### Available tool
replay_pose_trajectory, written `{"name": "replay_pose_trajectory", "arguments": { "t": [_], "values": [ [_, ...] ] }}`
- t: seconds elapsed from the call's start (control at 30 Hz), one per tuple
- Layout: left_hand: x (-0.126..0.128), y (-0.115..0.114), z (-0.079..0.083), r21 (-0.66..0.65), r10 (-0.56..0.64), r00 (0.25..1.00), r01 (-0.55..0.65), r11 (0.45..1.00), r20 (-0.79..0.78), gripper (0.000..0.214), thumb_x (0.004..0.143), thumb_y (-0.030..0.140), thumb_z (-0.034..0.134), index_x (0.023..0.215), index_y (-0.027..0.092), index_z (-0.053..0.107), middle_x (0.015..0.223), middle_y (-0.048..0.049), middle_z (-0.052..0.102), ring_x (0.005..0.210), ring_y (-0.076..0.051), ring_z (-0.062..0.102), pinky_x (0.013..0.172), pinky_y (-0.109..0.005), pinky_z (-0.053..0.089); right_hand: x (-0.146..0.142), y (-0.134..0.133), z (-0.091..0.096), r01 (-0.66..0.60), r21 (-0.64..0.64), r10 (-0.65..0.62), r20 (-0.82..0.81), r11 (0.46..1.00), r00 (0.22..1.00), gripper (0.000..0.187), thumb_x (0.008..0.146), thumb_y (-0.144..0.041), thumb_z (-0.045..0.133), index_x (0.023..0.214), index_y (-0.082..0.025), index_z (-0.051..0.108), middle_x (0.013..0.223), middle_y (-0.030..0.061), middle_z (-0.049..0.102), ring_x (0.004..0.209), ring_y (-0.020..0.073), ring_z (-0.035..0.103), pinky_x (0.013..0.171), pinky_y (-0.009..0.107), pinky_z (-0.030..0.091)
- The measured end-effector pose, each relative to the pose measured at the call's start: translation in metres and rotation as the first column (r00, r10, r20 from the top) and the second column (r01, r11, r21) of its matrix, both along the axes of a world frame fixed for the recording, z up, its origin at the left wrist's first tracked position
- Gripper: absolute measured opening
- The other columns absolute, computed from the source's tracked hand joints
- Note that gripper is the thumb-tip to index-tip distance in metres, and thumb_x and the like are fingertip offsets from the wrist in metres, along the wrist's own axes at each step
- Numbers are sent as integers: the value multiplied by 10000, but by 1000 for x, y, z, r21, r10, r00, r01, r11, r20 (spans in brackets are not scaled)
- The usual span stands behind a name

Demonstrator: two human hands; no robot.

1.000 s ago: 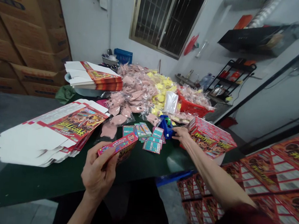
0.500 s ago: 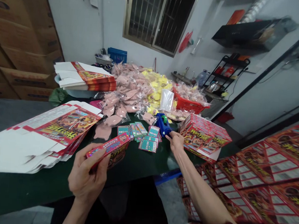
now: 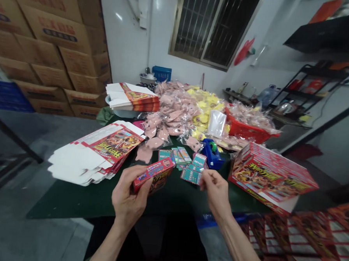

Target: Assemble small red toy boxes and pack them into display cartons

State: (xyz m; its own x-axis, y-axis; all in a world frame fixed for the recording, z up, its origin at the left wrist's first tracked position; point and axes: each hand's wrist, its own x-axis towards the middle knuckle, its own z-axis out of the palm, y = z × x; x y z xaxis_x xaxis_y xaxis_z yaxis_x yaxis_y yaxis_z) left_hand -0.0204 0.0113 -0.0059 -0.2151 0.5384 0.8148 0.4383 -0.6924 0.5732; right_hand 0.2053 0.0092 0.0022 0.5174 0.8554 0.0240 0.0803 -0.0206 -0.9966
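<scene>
My left hand [image 3: 130,194] is closed around a small red printed box [image 3: 154,176], held tilted above the table's front part. My right hand [image 3: 216,189] has its thumb and fingers pinched together by the front edge of the teal cards [image 3: 191,175]. Whatever is in that pinch is too small to make out. Several cards lie spread in loose piles on the dark green table [image 3: 100,198]. Just behind my right hand stands a blue tape dispenser [image 3: 215,160] with a green roll.
Flat red-and-white cartons [image 3: 103,150] lie stacked at left. Bagged pink plush pieces [image 3: 175,107] and yellow ones [image 3: 203,108] heap at the back, beside a red basket [image 3: 247,130]. A red display box [image 3: 271,174] stands at right. Brown cartons [image 3: 62,35] pile against the left wall.
My right hand has left the tape dispenser and come toward the cards, fingers now pinched. My left hand still holds the small box. The view has turned left.
</scene>
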Motion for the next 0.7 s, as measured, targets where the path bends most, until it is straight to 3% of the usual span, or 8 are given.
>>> {"name": "replay_pose_trajectory", "arguments": {
  "t": [0.03,0.1,0.17,0.27,0.37,0.47,0.6,0.7],
  "values": [
    [0,0,1,4,-9,1000,9,1000,10,303,716,45,650,979,181,583,914,-35,628,840,-152,599,774,-313,494,-19,-10,10,-106,36,106,-8,994,994,222,737,-352,643,629,-167,580,522,-44,535,467,79,476,467,200,404],
    [1,-1,1,12,-28,999,28,1000,21,316,717,41,648,991,182,576,916,-33,623,846,-151,595,775,-305,490,-57,-22,29,-342,162,358,-84,926,930,215,772,-345,616,651,-169,589,517,-48,529,445,68,469,444,190,390],
    [2,-3,1,1,-39,999,39,999,19,319,726,49,645,1005,186,571,920,-30,620,853,-149,593,775,-297,489,-87,-25,40,-433,229,477,-201,872,856,213,766,-334,625,644,-165,584,496,-54,517,411,59,451,406,179,368],
    [2,-5,0,-42,-52,998,53,998,20,313,743,77,642,1026,186,562,932,-33,612,845,-147,599,754,-284,496,-110,-19,41,-426,229,481,-331,876,812,257,727,-342,662,586,-155,556,448,-64,488,367,44,409,366,167,338],
    [-1,-6,1,-57,-60,998,59,997,-3,311,753,98,640,1040,188,559,932,-37,606,842,-152,604,746,-284,503,-116,-15,33,-389,180,429,-360,903,829,310,707,-367,684,544,-149,536,418,-66,473,343,37,391,344,162,324],
    [-8,-5,7,-45,-79,986,73,996,-150,335,776,101,613,1092,203,571,924,-36,570,832,-138,592,720,-257,503,-115,-15,30,-393,137,414,-397,909,819,352,673,-411,707,522,-151,524,407,-60,479,328,44,399,322,168,342],
    [-20,1,19,-98,-184,902,158,983,-392,343,834,120,522,1158,218,579,911,-43,504,809,-125,578,673,-238,505,-116,-16,32,-427,91,417,-472,899,777,393,605,-474,737,525,-155,522,408,-60,477,329,56,405,301,183,379],
    [-24,4,24,-120,-232,883,200,972,-408,318,837,131,506,1139,188,588,916,-54,513,811,-135,585,686,-260,514,-118,-13,19,-409,76,390,-500,909,773,403,588,-498,741,563,-161,519,434,-67,481,355,58,422,311,183,404]
  ]
}}
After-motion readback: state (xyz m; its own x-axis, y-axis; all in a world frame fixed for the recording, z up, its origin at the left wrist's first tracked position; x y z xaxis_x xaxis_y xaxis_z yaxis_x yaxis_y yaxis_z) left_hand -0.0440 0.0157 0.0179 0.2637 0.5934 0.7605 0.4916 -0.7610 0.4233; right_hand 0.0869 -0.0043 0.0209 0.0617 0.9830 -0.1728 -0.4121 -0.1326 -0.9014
